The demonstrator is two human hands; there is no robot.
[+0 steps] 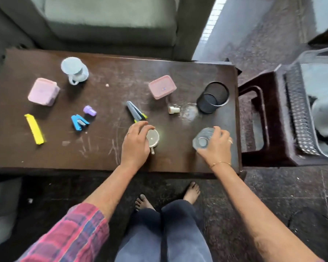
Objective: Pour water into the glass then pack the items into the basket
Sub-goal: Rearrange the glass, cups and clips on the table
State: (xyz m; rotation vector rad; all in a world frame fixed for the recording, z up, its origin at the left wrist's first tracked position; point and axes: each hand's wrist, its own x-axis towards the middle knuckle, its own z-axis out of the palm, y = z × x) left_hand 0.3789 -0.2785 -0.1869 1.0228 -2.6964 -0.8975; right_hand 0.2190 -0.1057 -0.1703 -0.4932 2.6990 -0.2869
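early stage, nothing packed yet. left hand [135, 142] fingers curl round small jug [153, 138] on bench [106, 148]; right hand [215, 146] grips glass [202, 139]. glass looks empty, can't be sure. basket [299, 112] sits off to the right w/ other items loose.

From my feed, everything's placed off the dark wooden table [102, 148]. The clear glass [203, 138] stands upright near its front right corner. The small beige jug [153, 138], lid on, sits upright at the front middle. The clear basket [322, 103] sits off the table's right end.
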